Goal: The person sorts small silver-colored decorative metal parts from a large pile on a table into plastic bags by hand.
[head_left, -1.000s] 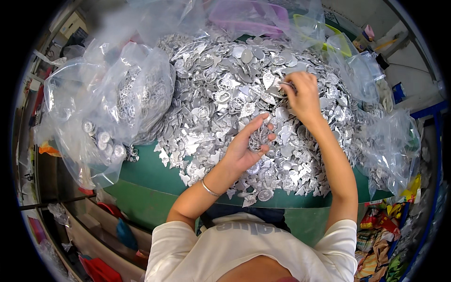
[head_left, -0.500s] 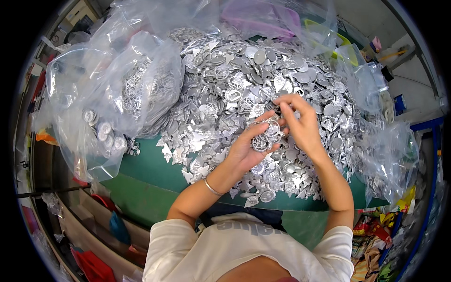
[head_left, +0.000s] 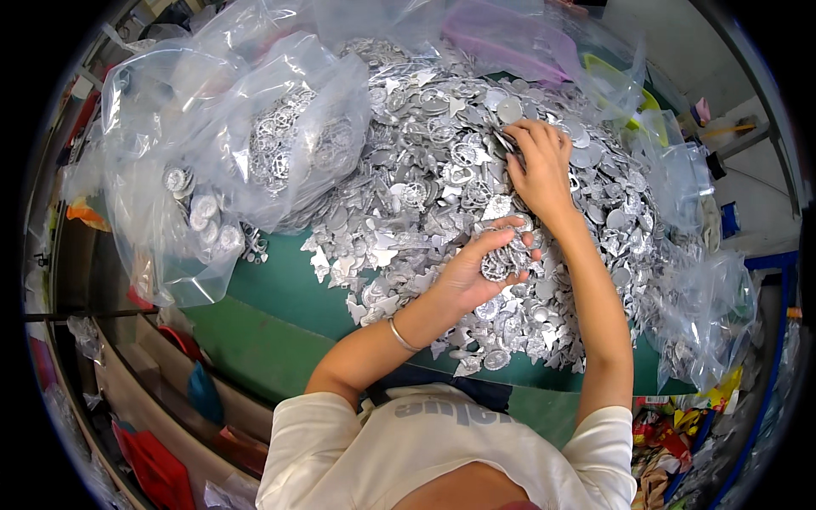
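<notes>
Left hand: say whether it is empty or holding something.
Holding something: the left hand is curled around a bunch of openwork silvery pieces, visible in its grasp.

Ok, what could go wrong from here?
The openwork silver metal pieces in the left hand might slip and mix into the large heap of silver metal pieces below. The right hand, at that heap, could start loose pieces sliding. Outlying flat silver pieces near the green tabletop's front edge could get knocked off.
</notes>
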The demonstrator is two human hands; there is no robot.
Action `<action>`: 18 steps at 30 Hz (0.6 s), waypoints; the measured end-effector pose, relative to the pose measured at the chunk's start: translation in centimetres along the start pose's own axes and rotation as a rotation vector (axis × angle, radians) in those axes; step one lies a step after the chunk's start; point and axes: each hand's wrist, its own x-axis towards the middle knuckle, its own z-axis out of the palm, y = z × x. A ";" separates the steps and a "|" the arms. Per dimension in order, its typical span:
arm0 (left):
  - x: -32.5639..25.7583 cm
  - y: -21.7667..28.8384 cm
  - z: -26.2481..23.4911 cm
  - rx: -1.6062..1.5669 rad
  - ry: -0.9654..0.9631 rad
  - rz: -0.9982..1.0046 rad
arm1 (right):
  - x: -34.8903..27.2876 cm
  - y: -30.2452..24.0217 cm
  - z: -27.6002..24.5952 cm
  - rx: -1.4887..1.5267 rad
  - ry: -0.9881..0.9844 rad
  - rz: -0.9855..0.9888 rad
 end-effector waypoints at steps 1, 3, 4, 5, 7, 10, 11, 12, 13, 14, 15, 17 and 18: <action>0.2 -0.2 -0.3 -0.005 -0.008 -0.010 | 0.1 -0.4 -0.1 0.024 0.018 0.009; 0.3 -0.3 -0.6 -0.021 -0.045 -0.027 | 0.9 -1.6 -0.9 0.069 0.001 -0.080; 0.2 -0.4 -0.7 -0.027 -0.063 -0.035 | 1.1 -2.0 -0.6 0.082 -0.058 -0.141; 0.2 -0.5 -1.0 -0.031 -0.075 -0.036 | 1.2 -2.2 0.0 0.095 -0.117 -0.202; 0.4 -0.6 -1.1 -0.059 -0.112 -0.027 | 1.3 -2.1 1.1 0.083 -0.158 -0.255; 0.4 -0.5 -0.9 -0.087 -0.110 -0.011 | 1.6 -1.4 1.0 0.124 -0.072 -0.239; 0.4 -0.5 -0.8 -0.095 -0.099 -0.005 | 1.5 -1.4 0.7 0.206 0.027 -0.159; 0.3 -0.4 -0.7 -0.098 -0.097 -0.003 | 1.5 -1.1 0.2 0.218 0.112 -0.131; 0.2 -0.3 -0.6 -0.101 -0.095 -0.002 | 1.2 -1.3 -0.3 0.391 0.061 0.090; 0.1 -0.2 -0.5 -0.105 -0.093 0.000 | 0.8 -1.6 -1.0 0.561 0.008 0.313; 0.0 -0.3 -0.5 -0.097 -0.129 -0.011 | 0.7 -1.7 -2.0 0.627 -0.171 0.365; -0.1 -0.6 -0.5 0.023 -0.221 -0.068 | 0.7 -2.0 -3.7 0.751 -0.538 0.470; -0.1 -0.7 -0.4 0.088 -0.271 -0.102 | 0.1 -2.0 -3.1 0.620 -0.529 0.380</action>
